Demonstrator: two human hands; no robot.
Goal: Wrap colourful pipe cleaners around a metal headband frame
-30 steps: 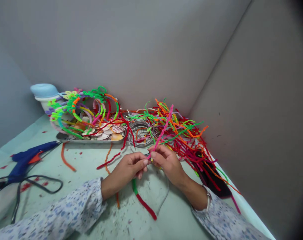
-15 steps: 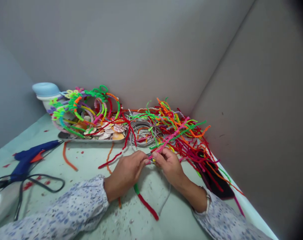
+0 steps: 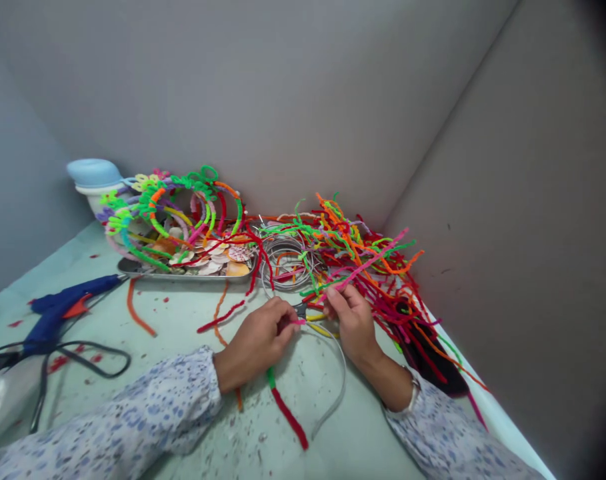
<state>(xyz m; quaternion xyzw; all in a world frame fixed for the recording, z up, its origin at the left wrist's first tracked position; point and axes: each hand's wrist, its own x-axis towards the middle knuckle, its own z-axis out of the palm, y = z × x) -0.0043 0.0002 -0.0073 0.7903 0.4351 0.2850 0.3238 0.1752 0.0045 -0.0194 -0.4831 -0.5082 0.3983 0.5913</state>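
My left hand (image 3: 257, 339) is closed around a headband hoop, its grip partly hidden by my fingers. From that hand, one leg of the headband (image 3: 289, 417) hangs down wrapped in green and red. The bare grey wire (image 3: 343, 373) curves round to the right. A short pink bit (image 3: 299, 323) shows at my left fingertips. My right hand (image 3: 353, 327) pinches a pink pipe cleaner (image 3: 370, 261) that slants up to the right; whether it joins the pink bit I cannot tell. Between the hands, a tool with yellow and red handles (image 3: 319, 329) lies on the table.
A blue glue gun (image 3: 65, 310) with a looped cord lies at left. Behind it, a metal tray (image 3: 197, 283) holds shells, with colourful finished headbands (image 3: 170, 200) over it. Coiled wire (image 3: 283, 283) and a heap of pipe cleaners (image 3: 383, 293) lie at the back, near the walls.
The pink pipe cleaner has tipped from steeply upright to slanting right. My right hand has drawn away from my left, uncovering the tool's handles and more of the grey wire.
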